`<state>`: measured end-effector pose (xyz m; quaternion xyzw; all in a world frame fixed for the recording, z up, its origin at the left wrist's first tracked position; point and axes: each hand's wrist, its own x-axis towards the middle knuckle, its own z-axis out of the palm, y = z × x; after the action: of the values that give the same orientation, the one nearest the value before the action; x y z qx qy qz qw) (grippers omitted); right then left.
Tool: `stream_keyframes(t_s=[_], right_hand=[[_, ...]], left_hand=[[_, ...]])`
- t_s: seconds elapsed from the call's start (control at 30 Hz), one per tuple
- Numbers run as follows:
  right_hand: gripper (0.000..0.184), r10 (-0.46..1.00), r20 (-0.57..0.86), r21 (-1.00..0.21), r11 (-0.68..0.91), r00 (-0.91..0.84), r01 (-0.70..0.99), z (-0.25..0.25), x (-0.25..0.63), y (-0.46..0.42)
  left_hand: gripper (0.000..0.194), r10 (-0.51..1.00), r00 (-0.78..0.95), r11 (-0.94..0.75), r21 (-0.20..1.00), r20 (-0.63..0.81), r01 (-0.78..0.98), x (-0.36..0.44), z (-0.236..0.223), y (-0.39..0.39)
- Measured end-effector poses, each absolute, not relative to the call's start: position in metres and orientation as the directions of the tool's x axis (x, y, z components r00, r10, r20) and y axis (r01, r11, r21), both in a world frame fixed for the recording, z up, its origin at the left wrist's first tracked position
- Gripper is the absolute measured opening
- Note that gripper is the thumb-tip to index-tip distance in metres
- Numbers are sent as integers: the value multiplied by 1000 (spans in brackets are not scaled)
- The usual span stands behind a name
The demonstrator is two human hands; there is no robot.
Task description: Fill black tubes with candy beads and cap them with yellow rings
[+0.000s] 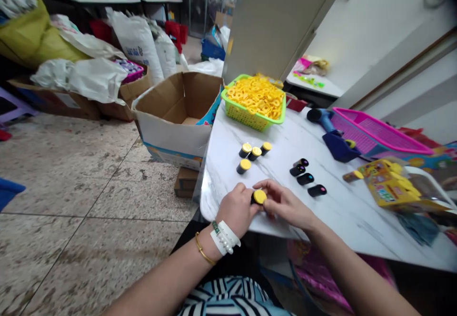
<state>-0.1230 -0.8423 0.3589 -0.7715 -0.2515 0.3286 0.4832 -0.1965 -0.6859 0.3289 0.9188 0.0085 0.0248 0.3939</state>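
Note:
My left hand (pixel 237 207) and my right hand (pixel 285 205) meet near the front edge of the white marble table (pixel 342 211). Together they pinch a small black cylinder with a yellow cap (pixel 259 196). Beyond my hands stand several more yellow-capped cylinders (pixel 252 153). To the right lie several black cylinders without yellow caps (pixel 306 178), on their sides. A green basket (pixel 250 116) full of yellow rings (pixel 257 96) sits at the far edge of the table.
A pink basket (pixel 371 130) and a blue tool (pixel 330 133) are at the right, with yellow packaging (pixel 389 182) nearer. An open cardboard box (pixel 178 116) stands on the floor to the left, with bags and boxes behind it.

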Motion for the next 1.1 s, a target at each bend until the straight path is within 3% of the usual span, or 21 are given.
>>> stream_keyframes(t_s=[0.1,0.17,0.23,0.43,0.53,0.6,0.63,0.7,0.77,0.83,0.93,1.03,1.1], right_hand=[[29,589,-88,-758,-563,804,330,357,-123,-837],[19,398,50,-645,-688,916,333,352,-113,-827],[19,233,132,-636,-725,963,263,347,-99,-815],[43,169,150,-769,-600,974,222,345,-91,-831],[35,51,416,-629,-705,908,328,350,-98,-883],[43,-28,541,-508,-807,840,301,353,-95,-922],[51,-50,539,-485,-834,841,261,353,-90,-940],[57,-60,403,-526,-832,913,178,351,-81,-967],[46,-35,216,-607,-788,976,106,348,-77,-978],[33,5,130,-646,-758,991,89,347,-82,-971],[28,109,140,-659,-731,984,175,345,-108,-934],[29,311,106,-707,-644,944,292,343,-139,-886],[36,452,81,-756,-553,888,350,344,-151,-861]], left_hand=[[25,50,996,-716,698,76,-17,-197,325,-686],[44,81,991,-709,704,110,-20,-197,323,-686],[53,116,984,-689,725,134,-17,-195,322,-686],[18,174,976,-621,784,127,9,-190,326,-681],[12,135,978,-652,757,159,-33,-192,324,-683],[11,108,979,-673,738,172,-55,-193,323,-685],[11,94,980,-680,730,174,-64,-194,322,-685],[11,77,981,-693,717,178,-76,-194,323,-686],[11,70,982,-702,708,175,-76,-193,325,-686],[12,67,986,-697,714,154,-64,-193,328,-686],[27,29,992,-673,736,121,-70,-194,331,-687],[53,9,990,-639,762,138,-100,-195,333,-687],[54,16,989,-593,798,150,-111,-196,334,-686]])
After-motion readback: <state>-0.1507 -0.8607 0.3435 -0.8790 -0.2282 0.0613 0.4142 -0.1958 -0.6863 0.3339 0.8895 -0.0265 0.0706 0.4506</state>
